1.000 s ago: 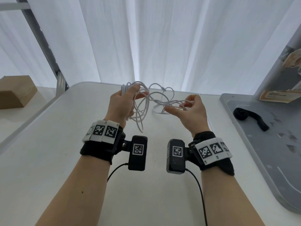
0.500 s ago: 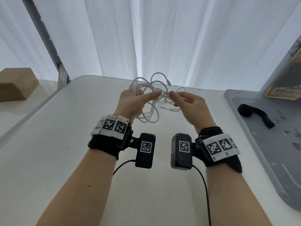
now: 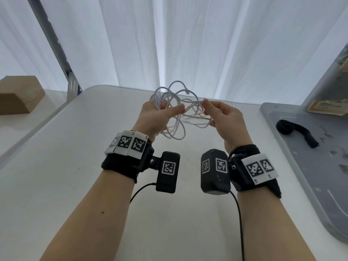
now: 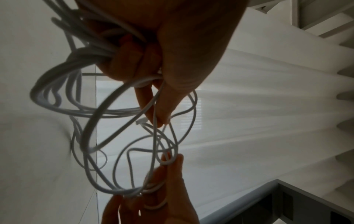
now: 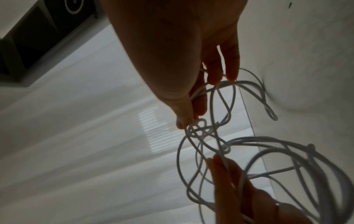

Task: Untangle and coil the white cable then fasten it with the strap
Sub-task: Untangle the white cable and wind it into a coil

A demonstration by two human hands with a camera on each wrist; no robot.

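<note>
The left hand [image 3: 157, 117] grips bundled loops of the white cable [image 3: 174, 132] above the table [image 3: 56, 185]; the right hand [image 3: 224, 121] pinches a strand. Pulling apart could cinch the knot. The strap [image 3: 293, 129] lies unused, well right.

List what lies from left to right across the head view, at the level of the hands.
Brown cardboard box → left hand → tangled white cable → right hand → rolled black fabric strap on the grey tray.

Recording booth or lab, white curtains [image 3: 188, 44], white table [image 3: 75, 185], grey mat [image 3: 301, 176]
</note>
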